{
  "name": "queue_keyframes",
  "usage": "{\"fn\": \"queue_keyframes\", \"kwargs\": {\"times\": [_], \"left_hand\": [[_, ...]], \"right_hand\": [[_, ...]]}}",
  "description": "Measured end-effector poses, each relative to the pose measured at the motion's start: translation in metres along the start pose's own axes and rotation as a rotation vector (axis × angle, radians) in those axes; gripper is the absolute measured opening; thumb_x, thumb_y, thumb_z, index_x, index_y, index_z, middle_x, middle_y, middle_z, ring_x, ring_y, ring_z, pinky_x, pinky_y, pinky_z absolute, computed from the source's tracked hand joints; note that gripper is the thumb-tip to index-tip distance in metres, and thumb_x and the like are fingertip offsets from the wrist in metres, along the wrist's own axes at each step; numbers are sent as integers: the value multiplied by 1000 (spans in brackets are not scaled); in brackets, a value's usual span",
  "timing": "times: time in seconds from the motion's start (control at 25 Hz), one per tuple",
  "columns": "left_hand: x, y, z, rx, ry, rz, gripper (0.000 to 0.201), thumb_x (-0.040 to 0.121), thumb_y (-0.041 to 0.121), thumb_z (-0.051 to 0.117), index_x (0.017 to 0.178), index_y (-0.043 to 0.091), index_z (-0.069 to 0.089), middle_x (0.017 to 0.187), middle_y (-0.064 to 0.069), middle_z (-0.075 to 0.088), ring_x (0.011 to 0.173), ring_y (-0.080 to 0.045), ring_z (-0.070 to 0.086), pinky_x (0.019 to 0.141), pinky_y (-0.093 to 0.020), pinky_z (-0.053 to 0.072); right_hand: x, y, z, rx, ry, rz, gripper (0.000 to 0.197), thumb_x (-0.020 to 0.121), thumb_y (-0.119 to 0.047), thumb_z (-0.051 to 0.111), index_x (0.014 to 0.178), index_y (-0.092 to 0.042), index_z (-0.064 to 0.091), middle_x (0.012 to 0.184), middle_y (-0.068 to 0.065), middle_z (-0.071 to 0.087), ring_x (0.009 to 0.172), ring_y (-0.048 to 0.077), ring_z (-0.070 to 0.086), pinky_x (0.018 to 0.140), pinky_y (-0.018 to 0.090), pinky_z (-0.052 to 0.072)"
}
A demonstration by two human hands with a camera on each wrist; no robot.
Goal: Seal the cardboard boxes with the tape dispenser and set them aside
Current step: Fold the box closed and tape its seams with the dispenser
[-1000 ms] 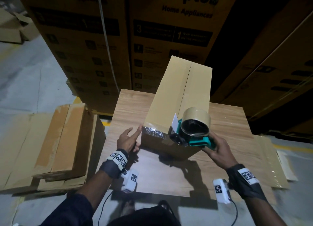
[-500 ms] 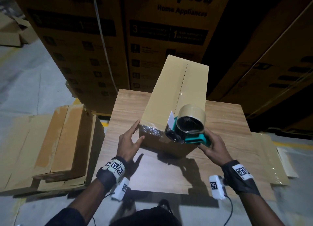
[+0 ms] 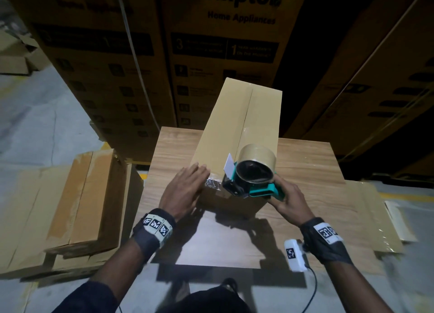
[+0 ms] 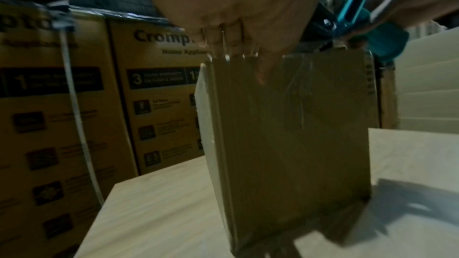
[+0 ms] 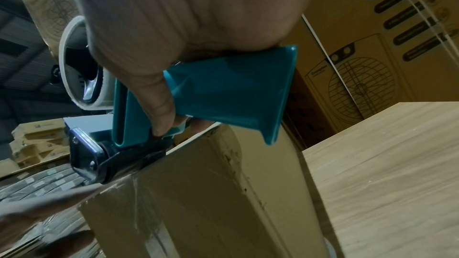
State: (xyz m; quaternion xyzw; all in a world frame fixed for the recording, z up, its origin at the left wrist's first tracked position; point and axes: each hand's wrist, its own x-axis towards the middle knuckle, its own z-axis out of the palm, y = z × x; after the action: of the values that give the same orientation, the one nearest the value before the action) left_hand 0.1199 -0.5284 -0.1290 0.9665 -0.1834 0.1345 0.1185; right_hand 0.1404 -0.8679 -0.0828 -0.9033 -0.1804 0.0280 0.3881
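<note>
Right hand (image 3: 290,201): fingers curled round teal handle of tape dispenser (image 3: 252,177); dispenser head seated on near top edge of cardboard box (image 3: 237,129), at the corner where top face meets near end face; roll of brown tape carried on dispenser, above the head. Left hand (image 3: 184,191): fingers straight and together, nothing held; laid flat against near-left top corner of box, beside dispenser head and apart from it; crinkled clear tape visible between hand and dispenser.

Box: long, closed, lying lengthwise on wooden table (image 3: 312,162), near end toward near table edge, far end overhanging far table edge; glossy strip along centre seam of top face; tape also carried down onto near end face, as seen in both wrist views.

Step in hand, as judged: finish of seam strip at near end; tape probably awaiting cut and press-down. Next move calls for: tilt of dispenser so blade bites; firm rub of loose tail onto end face with left palm; box braced against sliding.

Off left table edge: stacked cardboard boxes (image 3: 89,202) on floor; probable set-aside place.
</note>
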Motion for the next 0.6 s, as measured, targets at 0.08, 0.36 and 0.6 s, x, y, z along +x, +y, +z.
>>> {"fn": "queue_keyframes", "kwargs": {"times": [0.08, 0.36, 0.6], "left_hand": [[4, 8, 9, 37, -60, 1, 99, 63, 12, 95, 150, 9, 47, 152, -14, 51, 140, -30, 50, 117, -50, 31], [26, 44, 20, 57, -42, 52, 92, 39, 2, 98, 126, 3, 69, 130, -15, 69, 120, -25, 67, 112, -43, 36], [23, 36, 22, 9, 14, 86, 86, 50, -19, 86, 131, 3, 67, 134, -16, 66, 124, -27, 65, 115, -41, 36]], "right_hand": [[0, 1, 0, 1, 1, -3, 39, 84, -37, 70, 122, -32, 60, 112, -14, 70, 104, 13, 66, 85, 55, 56], [1, 4, 0, -9, -4, -14, 41, 86, -15, 78, 121, -32, 62, 111, -17, 70, 103, 7, 65, 85, 50, 58], [-1, -3, -10, -28, -41, -29, 37, 87, -16, 76, 118, -32, 61, 109, -17, 69, 101, 8, 65, 81, 49, 57]]}}
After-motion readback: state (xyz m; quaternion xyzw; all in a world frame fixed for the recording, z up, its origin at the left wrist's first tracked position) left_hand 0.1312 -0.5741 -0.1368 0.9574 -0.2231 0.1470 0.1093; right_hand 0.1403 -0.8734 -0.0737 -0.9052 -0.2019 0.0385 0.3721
